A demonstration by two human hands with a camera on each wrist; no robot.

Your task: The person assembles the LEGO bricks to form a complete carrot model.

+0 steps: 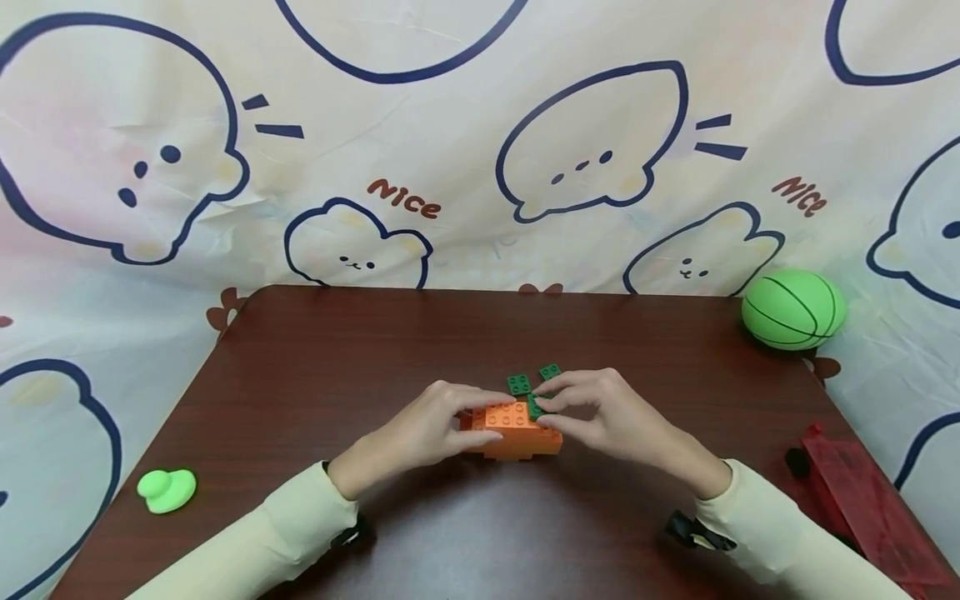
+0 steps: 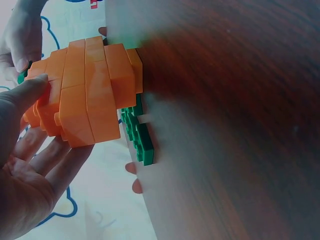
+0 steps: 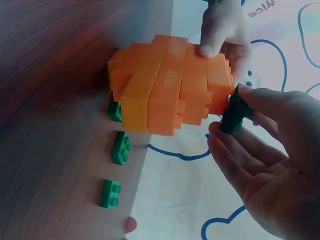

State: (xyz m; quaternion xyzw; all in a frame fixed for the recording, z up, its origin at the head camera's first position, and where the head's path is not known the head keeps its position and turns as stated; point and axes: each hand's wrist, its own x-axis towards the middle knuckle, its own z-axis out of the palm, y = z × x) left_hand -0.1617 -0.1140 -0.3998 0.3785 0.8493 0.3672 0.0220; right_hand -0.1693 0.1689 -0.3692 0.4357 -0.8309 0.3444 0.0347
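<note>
An orange block build (image 1: 517,442), several layers of studded toy bricks stacked together, stands on the dark table in the head view. My left hand (image 1: 423,421) grips its left side, thumb on the near face and fingers behind. Between thumb and fingertips my right hand (image 1: 607,412) pinches a green brick (image 3: 235,112), held at the studded top of the build near its right end. Whether that brick touches the studs I cannot tell. Behind the build lie loose green bricks, one green brick (image 1: 519,384) closer and another green brick (image 1: 550,372) beyond my right fingers.
A light green ball (image 1: 793,310) with black lines sits at the table's far right corner. Along the right edge lies a translucent red toy (image 1: 862,500). A small lime-green object (image 1: 167,490) rests at the left. A patterned cloth (image 1: 465,150) hangs behind the table.
</note>
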